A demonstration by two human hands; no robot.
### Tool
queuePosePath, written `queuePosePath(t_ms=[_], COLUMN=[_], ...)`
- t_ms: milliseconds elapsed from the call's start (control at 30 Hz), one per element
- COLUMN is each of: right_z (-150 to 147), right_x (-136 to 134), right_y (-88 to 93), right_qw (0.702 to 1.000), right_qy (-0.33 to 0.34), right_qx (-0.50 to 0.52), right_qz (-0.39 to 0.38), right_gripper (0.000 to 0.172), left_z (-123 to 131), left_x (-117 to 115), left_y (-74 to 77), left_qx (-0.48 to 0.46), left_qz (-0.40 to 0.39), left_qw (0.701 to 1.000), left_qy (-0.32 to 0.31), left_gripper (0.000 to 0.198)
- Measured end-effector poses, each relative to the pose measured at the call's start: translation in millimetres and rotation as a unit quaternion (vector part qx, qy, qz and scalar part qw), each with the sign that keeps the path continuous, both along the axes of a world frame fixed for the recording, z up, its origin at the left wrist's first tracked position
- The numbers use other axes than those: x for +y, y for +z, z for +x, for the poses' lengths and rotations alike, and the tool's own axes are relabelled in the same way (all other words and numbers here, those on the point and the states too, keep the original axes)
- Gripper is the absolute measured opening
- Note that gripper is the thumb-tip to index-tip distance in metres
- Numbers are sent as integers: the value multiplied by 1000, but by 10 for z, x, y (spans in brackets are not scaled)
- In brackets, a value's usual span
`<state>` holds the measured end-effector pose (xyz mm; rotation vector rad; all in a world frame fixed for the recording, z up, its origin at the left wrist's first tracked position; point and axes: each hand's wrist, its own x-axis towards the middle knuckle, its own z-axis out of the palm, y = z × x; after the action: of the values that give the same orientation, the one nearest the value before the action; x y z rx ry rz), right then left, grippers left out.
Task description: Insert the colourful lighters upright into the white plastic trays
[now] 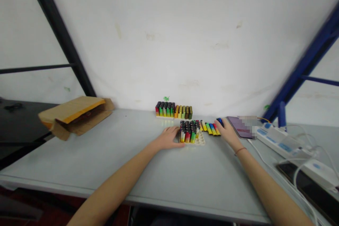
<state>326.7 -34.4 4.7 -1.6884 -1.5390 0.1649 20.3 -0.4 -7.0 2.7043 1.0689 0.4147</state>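
My left hand (169, 137) rests at the left side of a white tray (200, 139) partly filled with upright lighters (188, 135), its thumb along the front edge and its fingers behind. The tray's right part shows bare holes. My right hand (224, 129) is right of a row of colourful lighters (211, 129) lying on the table, its fingers at a dark blue lighter (219, 122); how firmly they hold it is unclear. Behind, near the wall, stand a block of black-topped lighters (165, 110) and a block of yellow, green and brown ones (183, 112).
An open cardboard box (76, 114) lies at the left. To the right are a tablet-like device (240, 127), a white power strip (288, 147) with cables and a dark phone (307, 183). A black frame and a blue frame stand at the sides.
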Motion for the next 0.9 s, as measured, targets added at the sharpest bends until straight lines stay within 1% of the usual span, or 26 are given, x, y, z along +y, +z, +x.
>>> queuePosePath(t_ms=[67, 133, 233, 333, 400, 567, 667, 733, 800, 900], right_z=[-90, -177, -294, -389, -435, -477, -495, -523, -560, -606], right_x=[-30, -55, -100, -138, -142, -81, -55, -58, -73, -101], right_y=[25, 43, 65, 71, 54, -37, -79, -89, -88, -71], right_qw=[999, 997, 990, 967, 951, 920, 903, 896, 883, 852], right_qy=[16, 29, 67, 122, 142, 95, 111, 127, 145, 151], right_qx=[37, 59, 120, 222, 274, 379, 416, 426, 447, 501], right_qz=[29, 47, 35, 18, 13, -22, -10, 9, 14, -25], right_gripper=[42, 43, 44, 51, 53, 54, 55, 56, 55, 53], left_z=[1, 1, 1, -3, -5, -3, -2, -4, -7, -10], left_x=[0, 2, 5, 8, 7, -1, 2, 5, 7, 12], left_y=[0, -3, -9, -12, -10, -3, -7, -11, -16, -25], left_qx=[-3, -4, -8, -14, -15, -4, -6, -8, -8, -4], left_qz=[-4, -7, -11, -12, -10, -9, -8, -7, -6, -2], left_qw=[1000, 1000, 1000, 1000, 1000, 1000, 1000, 1000, 1000, 1000], left_qy=[-1, 2, 2, -2, -3, 2, 2, 0, -1, 0], left_gripper=[85, 85, 85, 85, 85, 85, 85, 85, 84, 84])
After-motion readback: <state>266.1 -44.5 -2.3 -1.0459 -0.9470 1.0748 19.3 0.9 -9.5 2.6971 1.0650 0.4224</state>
